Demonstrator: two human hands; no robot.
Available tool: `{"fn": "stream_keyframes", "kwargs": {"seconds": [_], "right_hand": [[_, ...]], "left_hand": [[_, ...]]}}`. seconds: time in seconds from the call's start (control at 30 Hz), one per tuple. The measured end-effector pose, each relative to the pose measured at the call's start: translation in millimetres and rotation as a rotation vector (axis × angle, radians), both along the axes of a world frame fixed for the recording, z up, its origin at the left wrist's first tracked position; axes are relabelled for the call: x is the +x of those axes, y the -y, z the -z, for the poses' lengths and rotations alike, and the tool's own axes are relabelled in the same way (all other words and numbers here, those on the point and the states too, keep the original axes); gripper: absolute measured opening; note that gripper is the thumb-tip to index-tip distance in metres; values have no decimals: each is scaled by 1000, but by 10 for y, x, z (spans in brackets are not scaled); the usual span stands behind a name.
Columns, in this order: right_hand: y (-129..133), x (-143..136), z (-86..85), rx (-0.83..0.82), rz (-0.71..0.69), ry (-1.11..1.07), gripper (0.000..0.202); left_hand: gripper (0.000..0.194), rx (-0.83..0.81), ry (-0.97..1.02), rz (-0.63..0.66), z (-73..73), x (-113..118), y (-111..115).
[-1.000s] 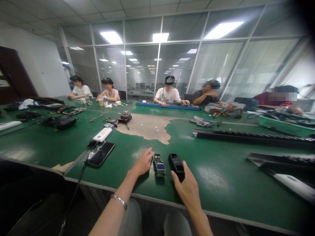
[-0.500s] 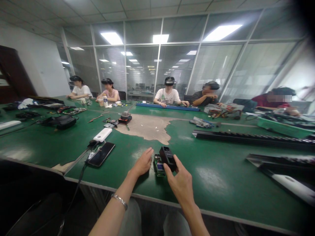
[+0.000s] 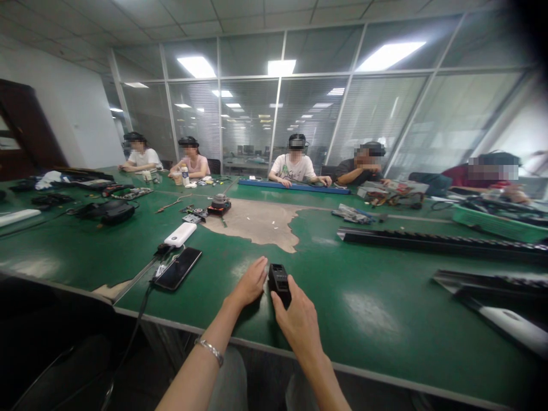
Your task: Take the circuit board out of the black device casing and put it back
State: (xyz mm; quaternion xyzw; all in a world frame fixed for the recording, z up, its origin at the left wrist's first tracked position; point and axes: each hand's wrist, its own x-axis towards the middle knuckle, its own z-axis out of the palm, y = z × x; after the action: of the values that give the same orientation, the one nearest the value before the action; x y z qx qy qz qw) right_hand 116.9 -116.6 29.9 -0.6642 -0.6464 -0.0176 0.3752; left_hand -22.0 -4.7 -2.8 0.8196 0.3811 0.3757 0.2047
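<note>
Head view: right hand grips black casing across its width, presumably for control; left hand lies alongside, grasp indeterminable.

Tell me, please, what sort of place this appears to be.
Likely an office room used for electronics work: a big green table bears tangled wires, and a glass wall with blinds stands behind.

The right hand partly hides the case. Near the table's far edge, the frame crops the basket.
</note>
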Motion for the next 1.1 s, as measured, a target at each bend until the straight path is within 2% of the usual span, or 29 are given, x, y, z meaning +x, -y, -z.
{"fn": "stream_keyframes", "kwargs": {"seconds": [0.23, 0.37, 0.47, 0.6, 0.7, 0.83, 0.9, 1.0, 1.1], "right_hand": [[91, -44, 259, 66, -11, 7, 61], [94, -49, 270, 112, -29, -11, 64], [74, -42, 259, 111, -25, -19, 61], [50, -32, 199, 75, -22, -49, 56], [42, -10, 44, 77, -23, -101, 56], [30, 111, -239, 139, 17, -198, 59], [21, 228, -324, 160, 56, -212, 60], [12, 442, -311, 146, 128, -184, 62], [18, 627, -165, 88, 188, -150, 62]], "left_hand": [[53, -41, 8, -14, -41, 7, 15], [52, -46, 11, -23, -71, 10, 31], [49, -33, 4, -32, -43, 11, 12], [46, 14, 4, -32, 73, 5, -59], [48, 44, 5, -12, 128, -6, -91], [47, 55, -12, 3, 100, -15, -73], [45, 58, -26, 6, 71, -13, -58], [42, 61, -50, 6, 50, -6, -47], [40, 69, -67, 7, 56, 1, -49]]}}
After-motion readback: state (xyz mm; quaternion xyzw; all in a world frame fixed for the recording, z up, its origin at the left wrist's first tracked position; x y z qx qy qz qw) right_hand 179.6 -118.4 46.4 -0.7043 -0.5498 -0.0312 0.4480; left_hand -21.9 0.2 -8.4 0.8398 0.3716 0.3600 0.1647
